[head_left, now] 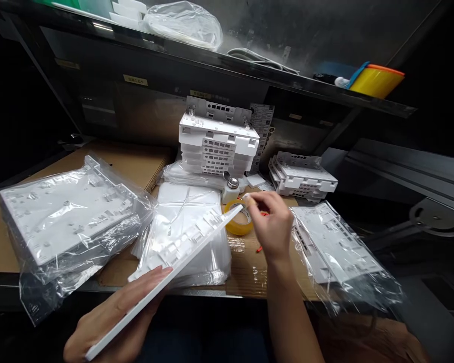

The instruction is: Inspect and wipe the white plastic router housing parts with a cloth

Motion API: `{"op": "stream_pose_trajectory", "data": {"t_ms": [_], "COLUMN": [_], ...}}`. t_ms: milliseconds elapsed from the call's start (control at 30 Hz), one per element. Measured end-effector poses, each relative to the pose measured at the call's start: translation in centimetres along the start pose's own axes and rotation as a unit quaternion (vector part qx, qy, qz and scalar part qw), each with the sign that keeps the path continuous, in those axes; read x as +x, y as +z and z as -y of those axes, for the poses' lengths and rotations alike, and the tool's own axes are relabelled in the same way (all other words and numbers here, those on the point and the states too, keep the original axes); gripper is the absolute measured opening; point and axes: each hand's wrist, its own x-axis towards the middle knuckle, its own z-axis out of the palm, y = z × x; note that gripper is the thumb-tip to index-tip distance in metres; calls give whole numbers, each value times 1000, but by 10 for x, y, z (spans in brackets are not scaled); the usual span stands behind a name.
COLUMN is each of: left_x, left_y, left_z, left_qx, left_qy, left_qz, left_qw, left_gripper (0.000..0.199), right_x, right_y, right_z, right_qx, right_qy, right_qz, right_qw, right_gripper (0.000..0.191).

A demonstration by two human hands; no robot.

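A flat white plastic panel point(189, 252) is tilted up over the bench, its ribbed side facing away to the left. My left hand point(117, 312) grips its lower end, fingers on one side and the rest of the hand behind. Near the panel's upper tip, my right hand point(270, 222) pinches a small white piece point(246, 197), too small to make out. Beneath the panel lies a stack of clear plastic bags point(208, 252). A roll of yellow tape point(238, 229) and a small pump bottle point(230, 190) stand just beyond the tip.
Stacked white panels stand at the back centre point(219, 146) and back right point(304, 176). Bagged panels lie left point(68, 212) and right point(336, 242). Cardboard point(245, 272) covers the bench. Overhead runs a metal shelf point(249, 68) with a yellow container point(376, 83).
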Motion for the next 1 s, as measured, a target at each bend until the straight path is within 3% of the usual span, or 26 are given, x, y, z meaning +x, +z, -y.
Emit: {"op": "stream_pose_trajectory", "data": {"t_ms": [167, 333, 467, 700, 833, 1000], "left_x": [3, 8, 10, 9, 9, 11], "left_y": [-6, -3, 0, -2, -4, -2], "left_z": [-3, -1, -4, -6, 2, 10], "left_qx": [-31, -58, -52, -15, 25, 26], "left_qy": [-139, -157, -137, -14, 81, 110], "left_qz": [-42, -60, -38, 12, 32, 32], "left_qw": [989, 984, 988, 1000, 996, 993], "left_gripper": [11, 15, 14, 27, 35, 42], "right_x": [5, -16, -26, -31, -39, -57], "right_y": [-19, -29, -29, -14, -3, 6], "right_z": [-22, -11, 9, 61, 74, 92], "right_qx": [9, 64, 84, 75, 61, 98], "right_qy": [58, 95, 86, -19, -48, -85], "right_qz": [-115, -109, -97, 64, 100, 158], "right_qw": [992, 987, 988, 995, 992, 979], "right_gripper": [10, 10, 6, 9, 8, 10]}}
